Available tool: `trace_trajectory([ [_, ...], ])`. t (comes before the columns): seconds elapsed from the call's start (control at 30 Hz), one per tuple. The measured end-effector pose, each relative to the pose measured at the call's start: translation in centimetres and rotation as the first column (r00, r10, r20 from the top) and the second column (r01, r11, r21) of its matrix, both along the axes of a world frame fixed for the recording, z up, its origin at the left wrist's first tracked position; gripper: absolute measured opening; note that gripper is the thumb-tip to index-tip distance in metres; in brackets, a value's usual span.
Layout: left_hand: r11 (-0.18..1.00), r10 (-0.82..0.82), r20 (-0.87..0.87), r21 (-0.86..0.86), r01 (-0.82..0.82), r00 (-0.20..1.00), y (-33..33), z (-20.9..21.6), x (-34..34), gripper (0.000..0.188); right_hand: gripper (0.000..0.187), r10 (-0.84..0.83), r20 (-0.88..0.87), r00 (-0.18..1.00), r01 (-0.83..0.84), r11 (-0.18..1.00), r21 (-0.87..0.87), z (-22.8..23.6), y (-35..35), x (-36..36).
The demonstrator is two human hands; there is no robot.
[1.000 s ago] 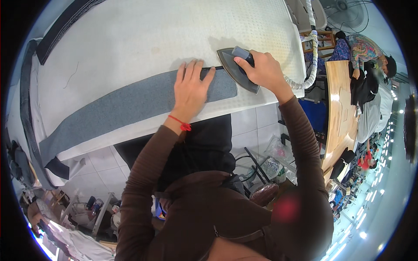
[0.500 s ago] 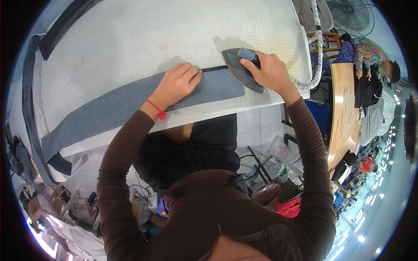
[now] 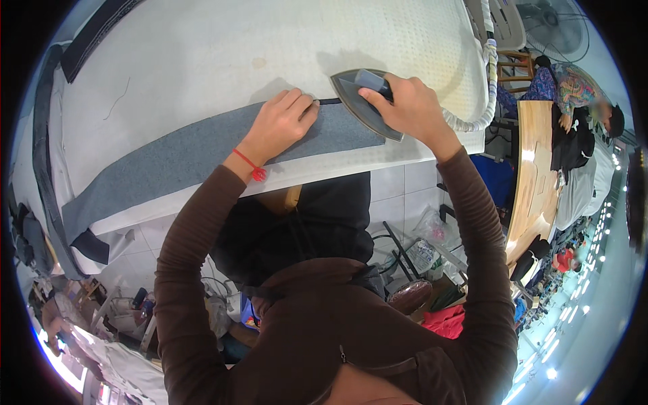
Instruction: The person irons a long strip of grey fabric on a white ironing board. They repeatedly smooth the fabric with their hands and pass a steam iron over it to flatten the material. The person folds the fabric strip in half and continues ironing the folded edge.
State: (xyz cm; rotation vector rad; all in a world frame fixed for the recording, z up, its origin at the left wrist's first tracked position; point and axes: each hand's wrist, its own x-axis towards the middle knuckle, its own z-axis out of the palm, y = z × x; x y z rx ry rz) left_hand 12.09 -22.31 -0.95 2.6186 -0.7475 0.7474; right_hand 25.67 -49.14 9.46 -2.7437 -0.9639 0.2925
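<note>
A long blue-grey denim strip [image 3: 169,154] lies across the padded white ironing table [image 3: 196,61], curving down toward the left. My left hand [image 3: 283,121] rests on its upper edge, fingertips closed together at a narrow dark fold [image 3: 329,101]. Just to the right, my right hand [image 3: 413,108] is wrapped round the dark handle of an iron [image 3: 361,108]. The iron sits flat over the strip's right part, its tip pointing up and left, and hides part of the folded edge. A small gap separates my left fingertips from the iron.
A white-wrapped hose [image 3: 491,81] runs along the table's right side. Dark cloth [image 3: 91,47] lies at the far left. A wooden table [image 3: 536,155] stands to the right, with a person [image 3: 580,88] handling black cloth beyond it. A loose thread [image 3: 120,100] lies on the padding.
The iron has slid left along the strip with my right hand, closer to my left fingertips. My left hand keeps its hold on the edge. The whole view has shifted slightly.
</note>
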Motion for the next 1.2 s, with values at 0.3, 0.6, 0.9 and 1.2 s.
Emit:
trace_trajectory([
  [0.3,0.997,0.011,-0.025,-0.076,-0.013,1.000,0.3,-0.5,-0.5,0.027,0.064,0.037,0.064,0.997,-0.041,0.997,0.061,-0.8,2.2,-1.3],
  [0.6,0.998,0.011,-0.130,-0.063,-0.019,0.991,4.7,-0.2,-2.8,0.044,0.063,0.113,0.121,0.986,-0.126,0.986,0.106,-1.4,3.1,-1.4],
  [0.9,1.000,-0.018,-0.125,-0.025,0.015,0.992,7.3,0.0,-3.9,0.040,0.053,0.112,0.079,0.991,-0.116,0.992,0.051,-0.9,3.4,-1.7],
  [1.2,0.996,-0.068,-0.102,-0.060,0.062,0.992,7.7,-0.1,-4.0,0.030,0.063,0.172,0.142,0.975,-0.185,0.980,0.080,-1.1,5.4,-2.5],
])
